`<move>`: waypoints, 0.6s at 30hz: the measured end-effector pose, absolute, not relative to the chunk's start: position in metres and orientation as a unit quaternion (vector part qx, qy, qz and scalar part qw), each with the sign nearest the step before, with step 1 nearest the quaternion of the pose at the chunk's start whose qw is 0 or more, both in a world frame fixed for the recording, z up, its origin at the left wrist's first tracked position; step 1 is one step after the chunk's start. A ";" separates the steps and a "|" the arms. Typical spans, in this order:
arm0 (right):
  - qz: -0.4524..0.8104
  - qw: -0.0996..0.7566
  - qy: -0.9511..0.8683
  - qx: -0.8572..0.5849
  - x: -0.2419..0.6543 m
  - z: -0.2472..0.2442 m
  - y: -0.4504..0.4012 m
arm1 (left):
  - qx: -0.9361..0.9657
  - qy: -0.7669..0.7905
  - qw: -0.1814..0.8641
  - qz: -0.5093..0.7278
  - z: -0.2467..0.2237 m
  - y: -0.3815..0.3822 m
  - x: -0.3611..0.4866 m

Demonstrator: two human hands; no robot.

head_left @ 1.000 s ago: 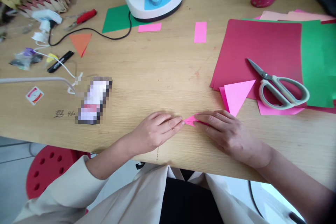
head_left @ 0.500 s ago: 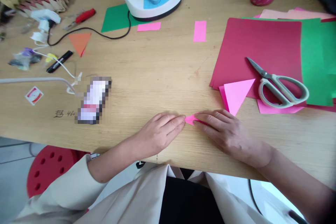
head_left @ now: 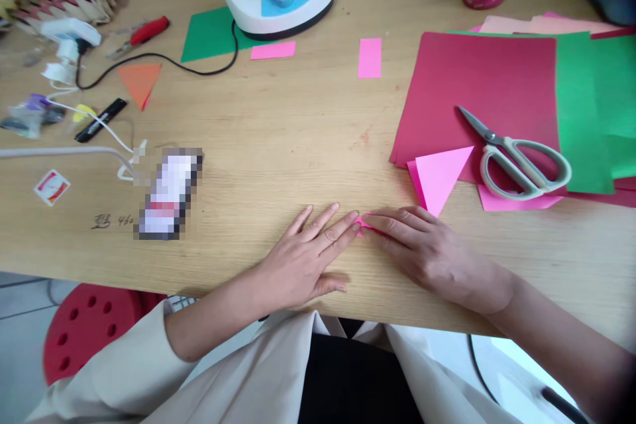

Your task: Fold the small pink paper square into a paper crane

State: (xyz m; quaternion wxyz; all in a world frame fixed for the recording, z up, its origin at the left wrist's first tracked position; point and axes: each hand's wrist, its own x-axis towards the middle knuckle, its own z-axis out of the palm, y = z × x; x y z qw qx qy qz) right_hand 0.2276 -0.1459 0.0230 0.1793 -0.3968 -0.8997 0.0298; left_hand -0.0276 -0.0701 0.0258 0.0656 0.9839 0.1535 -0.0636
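A small piece of folded pink paper (head_left: pixel 362 222) lies on the table near its front edge, mostly hidden by fingers. My left hand (head_left: pixel 303 262) is spread flat beside it, with fingertips touching its left end and the thumb held apart. My right hand (head_left: pixel 430 252) covers the other end, its fingers together and pressing the paper against the wood. Just beyond the right hand, a larger folded pink paper triangle (head_left: pixel 441 175) rests partly on a stack of dark red sheets (head_left: pixel 487 79). Scissors (head_left: pixel 517 152) with pale handles lie on that stack, blades together.
Green sheets (head_left: pixel 579 106) lie under the red ones. Two small pink rectangles (head_left: pixel 370 58) lie farther back, near a white fan (head_left: pixel 298 13). At left are a phone (head_left: pixel 166 192), a black marker (head_left: pixel 101 120), an orange folded triangle (head_left: pixel 140 83) and cables.
My left hand has spread its fingers and thumb, which were together at the paper's tip before. The right hand stays on the paper. The whole view has shifted slightly.
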 end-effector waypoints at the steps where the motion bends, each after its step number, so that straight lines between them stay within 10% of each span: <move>1: 0.032 0.176 -0.902 -0.392 0.229 0.023 -0.147 | 0.983 0.156 0.065 -0.066 0.026 -0.071 -0.027; 18: 0.108 0.161 -0.900 -0.390 0.242 0.019 -0.153 | 0.979 0.178 0.054 -0.086 0.030 -0.076 -0.022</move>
